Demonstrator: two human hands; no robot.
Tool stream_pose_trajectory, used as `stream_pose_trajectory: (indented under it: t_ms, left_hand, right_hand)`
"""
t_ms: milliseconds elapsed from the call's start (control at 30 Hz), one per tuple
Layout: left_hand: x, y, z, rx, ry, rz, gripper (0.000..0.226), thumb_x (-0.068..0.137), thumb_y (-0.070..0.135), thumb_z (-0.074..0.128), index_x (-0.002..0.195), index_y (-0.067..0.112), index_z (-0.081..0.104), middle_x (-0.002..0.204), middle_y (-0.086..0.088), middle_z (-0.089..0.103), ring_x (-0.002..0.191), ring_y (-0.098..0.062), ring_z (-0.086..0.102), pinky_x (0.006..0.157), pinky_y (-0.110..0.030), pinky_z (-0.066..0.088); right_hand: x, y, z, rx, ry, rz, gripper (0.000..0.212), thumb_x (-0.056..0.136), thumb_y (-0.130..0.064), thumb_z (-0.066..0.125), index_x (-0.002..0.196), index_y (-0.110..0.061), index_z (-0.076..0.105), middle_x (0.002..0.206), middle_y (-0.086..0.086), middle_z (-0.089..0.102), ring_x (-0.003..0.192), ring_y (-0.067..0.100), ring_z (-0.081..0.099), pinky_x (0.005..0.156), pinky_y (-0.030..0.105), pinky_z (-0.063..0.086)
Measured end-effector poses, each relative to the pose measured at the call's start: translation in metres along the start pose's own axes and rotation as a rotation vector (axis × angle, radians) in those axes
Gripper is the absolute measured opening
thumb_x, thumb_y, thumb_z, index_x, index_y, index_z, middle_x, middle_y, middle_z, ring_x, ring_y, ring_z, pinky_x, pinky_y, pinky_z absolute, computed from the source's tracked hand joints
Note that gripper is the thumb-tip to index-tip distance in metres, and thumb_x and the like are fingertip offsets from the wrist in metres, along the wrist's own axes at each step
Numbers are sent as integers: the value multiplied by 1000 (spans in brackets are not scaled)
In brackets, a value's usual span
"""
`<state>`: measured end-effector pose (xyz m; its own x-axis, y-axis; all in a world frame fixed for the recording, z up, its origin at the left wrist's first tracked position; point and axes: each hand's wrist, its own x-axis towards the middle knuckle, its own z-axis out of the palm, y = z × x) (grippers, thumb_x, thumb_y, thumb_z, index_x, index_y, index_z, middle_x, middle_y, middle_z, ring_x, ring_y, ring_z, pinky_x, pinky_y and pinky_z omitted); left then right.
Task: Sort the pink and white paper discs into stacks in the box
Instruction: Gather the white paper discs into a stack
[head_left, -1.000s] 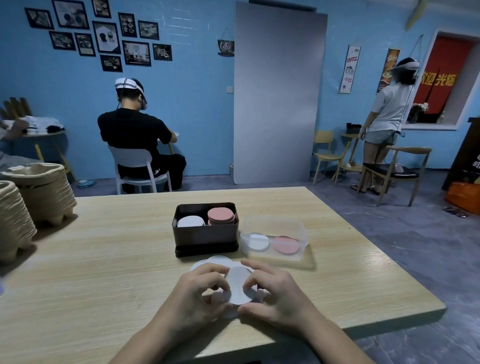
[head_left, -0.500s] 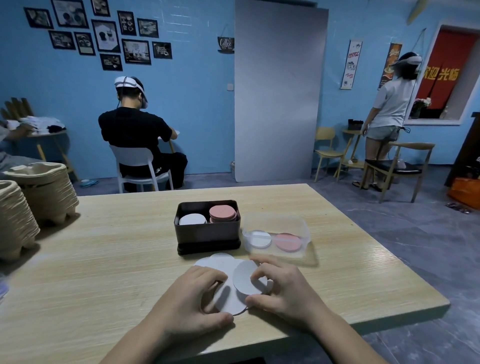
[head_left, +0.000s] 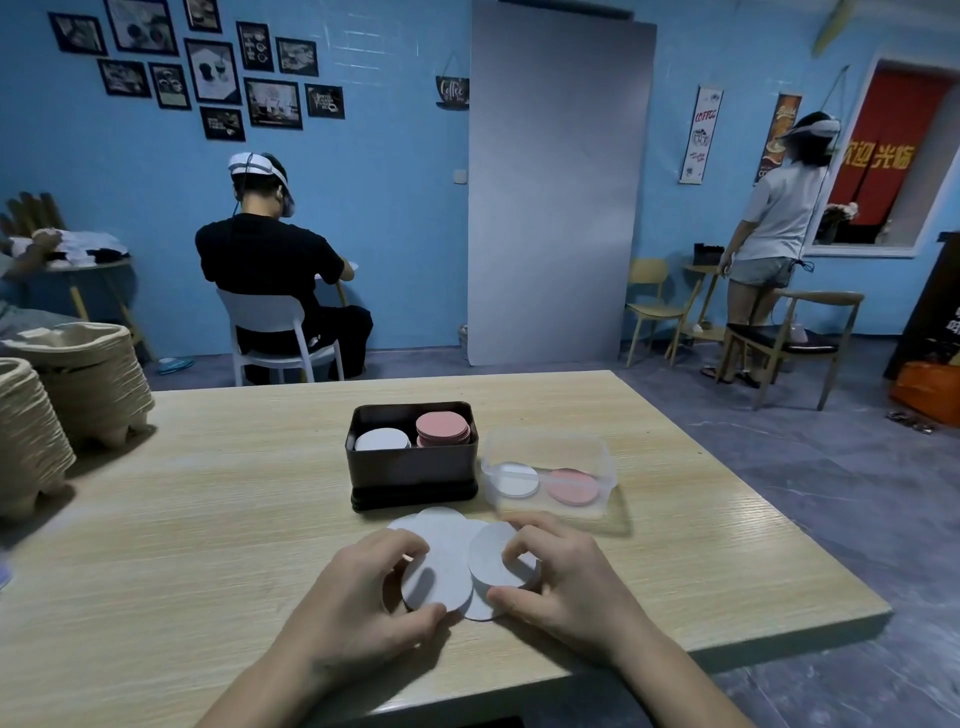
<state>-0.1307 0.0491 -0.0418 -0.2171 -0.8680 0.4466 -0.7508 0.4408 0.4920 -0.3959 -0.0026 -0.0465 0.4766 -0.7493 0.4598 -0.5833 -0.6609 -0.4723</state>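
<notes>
Several white paper discs (head_left: 441, 540) lie overlapped on the wooden table (head_left: 208, 509) in front of a dark box (head_left: 413, 470). In the box a white stack (head_left: 382, 440) stands left of a pink stack (head_left: 442, 427). My left hand (head_left: 363, 597) curls over the left discs, with its thumb at the near edge of one disc. My right hand (head_left: 566, 577) pinches a white disc (head_left: 491, 558) and tilts it up off the pile. A clear plastic box (head_left: 545, 452) to the right holds one white disc (head_left: 517, 479) and one pink disc (head_left: 572, 486).
Stacks of moulded pulp trays (head_left: 57, 400) stand at the table's left edge. The table's right edge and near corner are close to my right hand. Behind, one person (head_left: 270, 270) sits on a white chair and another (head_left: 769, 234) stands near chairs.
My right hand has drawn one white disc to the right, apart from the pile. My left hand has shifted onto the remaining discs. The view has come slightly closer.
</notes>
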Motion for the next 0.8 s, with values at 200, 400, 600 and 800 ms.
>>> stream_pose_trajectory:
  t_ms: [200,400,600,800]
  left_hand:
    - [0,1,-2,-98,171,-104,35,65,53,75,92,35,63,91,20,65,91,-3,65,70,-14,50]
    - [9,4,6,-23,112,76,38,74,48,78,103,28,63,99,22,64,93,-2,63,81,-27,52]
    - [18,7,21,21,64,165,43,75,51,78,109,31,59,114,16,66,101,-4,61,84,-20,49]
    - [20,2,22,-158,87,125,46,76,48,80,115,29,66,121,19,69,115,2,63,94,-21,51]
  right_hand:
    - [-1,0,2,-26,-24,-1,33,78,-55,75,85,-28,57,133,-13,61,124,-1,52,96,14,38]
    - [0,-2,0,-31,-68,-38,46,82,-56,73,117,-28,60,135,-12,60,122,5,54,97,11,35]
    - [1,2,3,-6,-94,-107,30,90,-53,70,108,-32,59,147,-11,50,130,7,50,96,26,52]
    - [0,5,3,-3,-44,-111,22,90,-46,70,98,-30,57,144,-10,54,130,7,51,97,21,48]
